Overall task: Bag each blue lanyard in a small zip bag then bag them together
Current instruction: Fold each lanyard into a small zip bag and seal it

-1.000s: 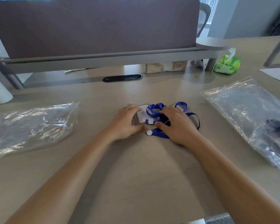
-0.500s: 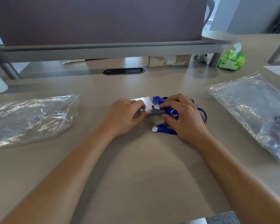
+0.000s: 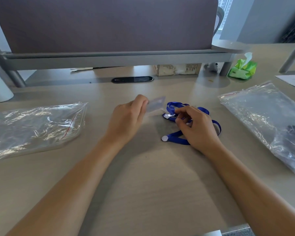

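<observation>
Left hand (image 3: pixel 126 116) pinches small bag (image 3: pixel 156 105), lifted, ready to fill. Right hand (image 3: pixel 197 126) grips blue lanyard (image 3: pixel 177 140) beside it, bunching strap small.

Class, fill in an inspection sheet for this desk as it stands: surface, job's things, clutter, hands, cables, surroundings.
Surface: pale wood-look desk, no spills seen.
Job's things: blue lanyard bunched at centre; small zip bag lifted just left of it; large clear bag flat on the left; second large clear bag on the right, something dark inside.
Clutter: green tissue pack; cardboard box under the divider.
Hands: left hand pinches the small bag; right hand grips the lanyard.
Cables: nothing seen; a dark cable port.
Surroundings: grey divider panel.
</observation>
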The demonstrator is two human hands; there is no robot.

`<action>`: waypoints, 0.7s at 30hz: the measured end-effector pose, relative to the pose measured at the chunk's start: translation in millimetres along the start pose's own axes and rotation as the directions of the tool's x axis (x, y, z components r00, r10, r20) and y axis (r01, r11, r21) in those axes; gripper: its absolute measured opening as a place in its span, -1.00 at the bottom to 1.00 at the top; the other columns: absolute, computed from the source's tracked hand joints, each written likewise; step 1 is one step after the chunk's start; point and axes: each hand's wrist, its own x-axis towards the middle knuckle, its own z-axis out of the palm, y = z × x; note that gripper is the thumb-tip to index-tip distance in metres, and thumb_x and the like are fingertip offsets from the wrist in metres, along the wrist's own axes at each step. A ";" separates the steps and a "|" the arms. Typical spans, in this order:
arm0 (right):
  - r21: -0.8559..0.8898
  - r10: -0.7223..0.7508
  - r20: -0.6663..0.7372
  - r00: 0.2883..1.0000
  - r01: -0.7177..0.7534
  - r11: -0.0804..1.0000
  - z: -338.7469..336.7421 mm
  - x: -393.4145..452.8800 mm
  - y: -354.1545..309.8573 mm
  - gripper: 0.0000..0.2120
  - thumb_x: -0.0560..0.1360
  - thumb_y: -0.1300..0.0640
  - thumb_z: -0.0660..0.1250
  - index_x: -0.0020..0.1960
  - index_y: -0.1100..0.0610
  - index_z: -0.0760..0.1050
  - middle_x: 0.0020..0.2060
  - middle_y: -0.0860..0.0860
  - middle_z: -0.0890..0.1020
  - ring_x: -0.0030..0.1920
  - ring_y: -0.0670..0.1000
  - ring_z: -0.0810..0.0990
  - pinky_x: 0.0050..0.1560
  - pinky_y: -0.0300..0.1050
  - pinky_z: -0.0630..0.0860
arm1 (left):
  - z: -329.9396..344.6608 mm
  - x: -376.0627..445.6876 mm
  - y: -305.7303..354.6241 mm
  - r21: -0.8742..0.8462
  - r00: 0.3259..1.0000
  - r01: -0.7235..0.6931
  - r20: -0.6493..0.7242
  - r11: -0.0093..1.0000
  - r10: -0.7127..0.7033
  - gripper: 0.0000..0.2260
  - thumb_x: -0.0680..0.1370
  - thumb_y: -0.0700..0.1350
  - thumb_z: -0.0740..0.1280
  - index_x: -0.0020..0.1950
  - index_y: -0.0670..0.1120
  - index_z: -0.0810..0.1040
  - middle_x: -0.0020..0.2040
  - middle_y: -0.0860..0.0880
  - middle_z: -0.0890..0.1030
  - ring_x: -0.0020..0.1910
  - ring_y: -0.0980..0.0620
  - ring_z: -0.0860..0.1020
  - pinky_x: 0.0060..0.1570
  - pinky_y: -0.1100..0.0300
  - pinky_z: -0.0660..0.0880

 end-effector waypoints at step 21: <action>-0.196 0.068 -0.019 0.998 -0.070 0.978 4.0 7.9 -4.7 -0.78 0.57 0.04 0.38 0.21 -0.02 0.61 -0.05 -0.14 0.60 -0.11 -0.07 0.58 -0.11 -0.01 0.61 | 15.5 -4.9 10.0 0.150 0.848 0.310 0.403 0.939 -0.345 -0.29 0.41 0.49 0.28 0.35 0.01 0.52 0.19 0.07 0.53 0.23 0.04 0.45 0.21 -0.01 0.43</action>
